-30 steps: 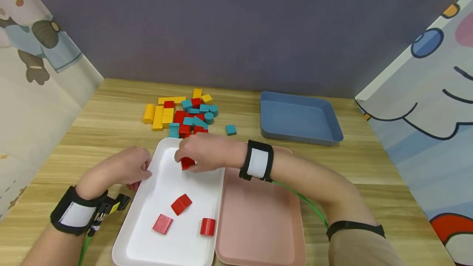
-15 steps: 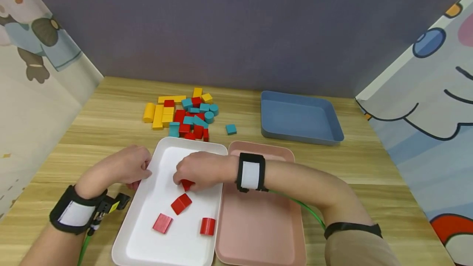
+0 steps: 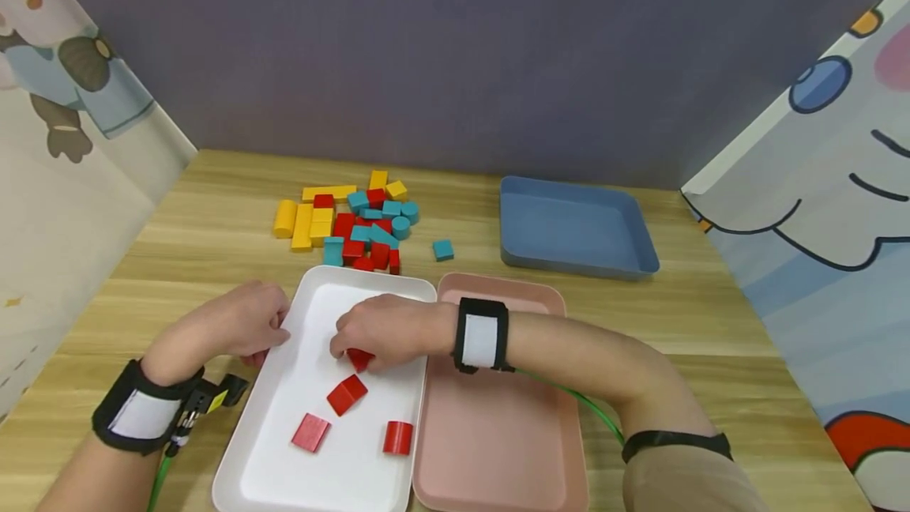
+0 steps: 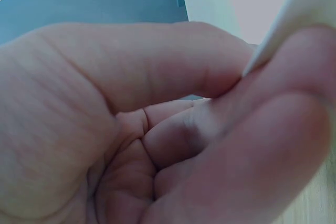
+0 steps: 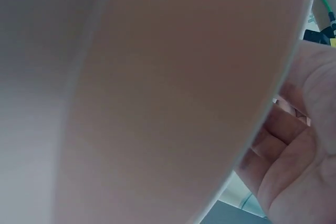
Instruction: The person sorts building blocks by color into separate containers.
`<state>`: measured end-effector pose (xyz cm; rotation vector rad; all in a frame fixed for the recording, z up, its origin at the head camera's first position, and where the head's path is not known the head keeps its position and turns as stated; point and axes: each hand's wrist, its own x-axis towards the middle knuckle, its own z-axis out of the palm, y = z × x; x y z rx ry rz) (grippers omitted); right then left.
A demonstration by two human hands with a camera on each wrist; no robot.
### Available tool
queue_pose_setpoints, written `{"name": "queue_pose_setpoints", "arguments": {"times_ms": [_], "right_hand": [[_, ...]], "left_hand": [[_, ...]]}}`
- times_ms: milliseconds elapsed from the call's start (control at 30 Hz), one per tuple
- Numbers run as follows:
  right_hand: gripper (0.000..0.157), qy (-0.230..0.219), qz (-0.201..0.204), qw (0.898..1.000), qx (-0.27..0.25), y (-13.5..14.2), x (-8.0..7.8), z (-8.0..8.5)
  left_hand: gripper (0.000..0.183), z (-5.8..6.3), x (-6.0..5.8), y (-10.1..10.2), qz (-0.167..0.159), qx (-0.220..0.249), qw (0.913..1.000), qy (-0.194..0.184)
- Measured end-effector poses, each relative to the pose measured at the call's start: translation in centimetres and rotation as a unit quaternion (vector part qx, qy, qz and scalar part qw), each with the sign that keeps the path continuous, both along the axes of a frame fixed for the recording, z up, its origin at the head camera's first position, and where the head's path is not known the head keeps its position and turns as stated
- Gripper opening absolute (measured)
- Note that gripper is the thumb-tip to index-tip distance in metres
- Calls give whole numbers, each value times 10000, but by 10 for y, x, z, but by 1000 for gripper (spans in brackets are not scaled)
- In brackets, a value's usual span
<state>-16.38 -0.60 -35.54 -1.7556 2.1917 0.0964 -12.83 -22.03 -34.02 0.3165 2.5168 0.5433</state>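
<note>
Inside the white tray point(image 3: 284, 480), my right hand point(image 3: 387, 329) is low over the floor with fingers curled round a red block point(image 3: 360, 359), partly hidden by the fingers. Close in front of it lies another red block point(image 3: 347, 394). A red square block point(image 3: 310, 433) and a red cylinder point(image 3: 398, 438) rest nearer to me in the same tray. My left hand point(image 3: 249, 324) pinches the tray's left rim; in the left wrist view the thumb and fingers meet on the white edge point(image 4: 278, 30). The right wrist view shows the palm point(image 5: 299, 156) partly behind a tray wall.
A pink tray point(image 3: 501, 433) adjoins the white one on the right, under my right forearm. At the back right stands a blue tray point(image 3: 579, 224). Yellow blocks point(image 3: 302, 227), red and teal blocks point(image 3: 384, 235) cluster behind the white tray, with one teal block point(image 3: 443, 250) apart.
My right hand has come down and toward me inside the white tray with the red block, then stayed nearly still. The left hand has kept its grip on the rim.
</note>
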Motion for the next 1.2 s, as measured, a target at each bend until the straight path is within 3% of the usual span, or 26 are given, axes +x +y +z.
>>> {"name": "queue_pose_setpoints", "arguments": {"times_ms": [200,367,567,800,967,1200], "right_hand": [[35,-308,-293,9989,-206,5,-10,10],[36,-492,-654,9939,-734,13,-32,22],[36,-399,-1233,9837,-1248,26,-59,30],[34,-278,-1932,9689,-1521,36,-83,22],[37,-260,-2321,9625,-1380,40,-95,10],[42,-386,-2455,9608,-1229,43,-101,1]], "left_hand": [[10,0,0,0,26,-29,10000,0],[9,-1,1,1,83,-54,10000,0],[10,-1,1,-1,56,-87,9999,9],[11,0,3,-1,40,-30,10000,51],[9,0,4,0,60,-39,10000,10],[8,0,4,1,93,-35,9999,15]]}}
